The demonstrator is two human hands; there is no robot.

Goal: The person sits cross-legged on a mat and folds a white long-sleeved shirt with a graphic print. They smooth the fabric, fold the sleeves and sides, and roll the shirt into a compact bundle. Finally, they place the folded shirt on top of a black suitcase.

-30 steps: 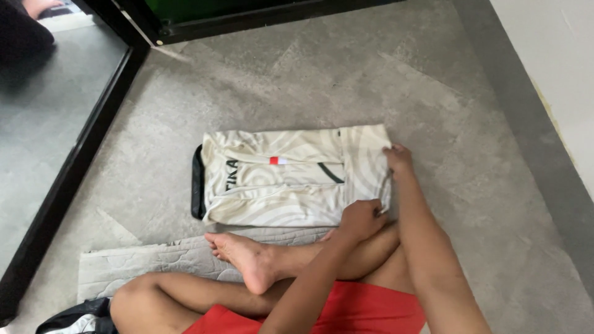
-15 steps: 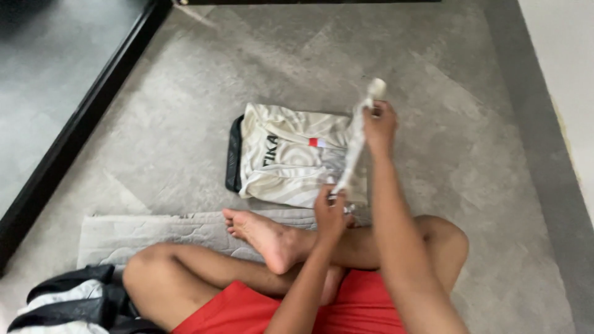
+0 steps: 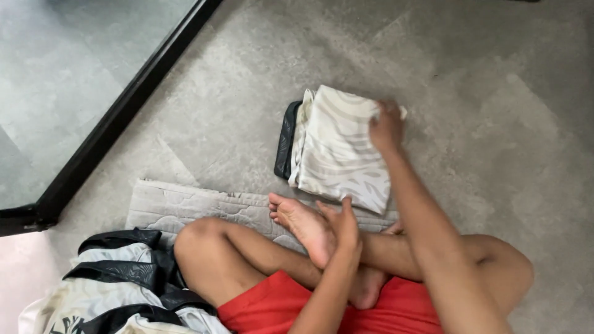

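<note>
right hand [image 3: 387, 127] pressing, seemingly flat, on the folded garment [image 3: 340, 148]; left hand [image 3: 343, 226] open just below the garment, holding nothing.

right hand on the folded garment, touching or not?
Touching. In the head view the right hand lies on the far right corner of the folded cream garment, fingers pressed onto the cloth with no gap showing.

Shorts: bright red soft-fabric shorts [image 3: 396, 309], plain, with no pattern or marking that shows.
Arms: bare to the frame's edge above the shorts; no sleeves.
Hands: left hand [image 3: 341, 224] and right hand [image 3: 387, 127] bare, without gloves.
Feet: bare beside the shorts.
</note>
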